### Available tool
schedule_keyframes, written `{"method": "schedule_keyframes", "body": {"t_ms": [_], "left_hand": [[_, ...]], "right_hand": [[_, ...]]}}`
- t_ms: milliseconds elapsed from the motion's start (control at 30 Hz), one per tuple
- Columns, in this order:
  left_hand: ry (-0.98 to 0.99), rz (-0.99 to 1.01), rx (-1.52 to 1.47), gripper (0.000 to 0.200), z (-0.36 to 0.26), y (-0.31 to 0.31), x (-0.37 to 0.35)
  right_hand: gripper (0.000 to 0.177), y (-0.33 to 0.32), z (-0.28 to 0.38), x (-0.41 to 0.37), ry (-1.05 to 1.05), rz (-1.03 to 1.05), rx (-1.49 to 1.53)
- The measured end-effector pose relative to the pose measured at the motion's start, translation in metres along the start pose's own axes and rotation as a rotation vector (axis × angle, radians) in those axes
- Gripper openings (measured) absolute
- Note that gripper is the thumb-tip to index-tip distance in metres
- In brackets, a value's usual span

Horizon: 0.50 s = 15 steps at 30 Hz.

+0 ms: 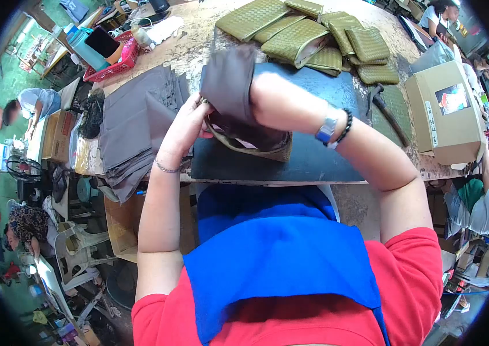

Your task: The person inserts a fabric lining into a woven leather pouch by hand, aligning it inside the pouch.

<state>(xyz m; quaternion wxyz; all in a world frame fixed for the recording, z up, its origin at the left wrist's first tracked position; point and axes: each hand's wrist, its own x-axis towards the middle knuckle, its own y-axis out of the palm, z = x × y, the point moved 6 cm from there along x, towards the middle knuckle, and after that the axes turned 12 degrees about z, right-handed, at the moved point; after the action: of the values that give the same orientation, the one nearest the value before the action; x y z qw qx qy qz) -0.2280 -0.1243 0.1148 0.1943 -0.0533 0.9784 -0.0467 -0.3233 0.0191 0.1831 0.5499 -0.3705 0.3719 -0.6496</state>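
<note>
My left hand [189,121] is closed on the rim of an olive woven pouch [282,151], thumb and fingers pinching its edge. Dark brown lining cloth [228,81] stands up out of the pouch, its top smeared by motion. Against the right side of this lining is my right hand [276,101], blurred, with its fingers hidden behind the cloth. Both hands are above a black mat [325,150] at the table's front edge.
Several olive woven pouches [290,37] lie piled at the back. Dark cloth sheets [138,115] are stacked left. A hammer [388,112] and a cardboard box [446,112] stand right; a red basket [112,69] holds a bottle and phone. Other people [37,106] work nearby.
</note>
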Motion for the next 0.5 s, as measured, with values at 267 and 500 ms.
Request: {"method": "schedule_keyframes", "body": {"t_ms": [267, 500], "left_hand": [[0.7, -0.323, 0.388, 0.036, -0.03, 0.015, -0.029], [0.608, -0.552, 0.937, 0.041, -0.047, 0.053, -0.068]], "right_hand": [[0.037, 0.041, 0.001, -0.01, 0.238, 0.689, -0.063], [0.022, 0.041, 0.002, -0.013, -0.055, 0.078, -0.004]]}}
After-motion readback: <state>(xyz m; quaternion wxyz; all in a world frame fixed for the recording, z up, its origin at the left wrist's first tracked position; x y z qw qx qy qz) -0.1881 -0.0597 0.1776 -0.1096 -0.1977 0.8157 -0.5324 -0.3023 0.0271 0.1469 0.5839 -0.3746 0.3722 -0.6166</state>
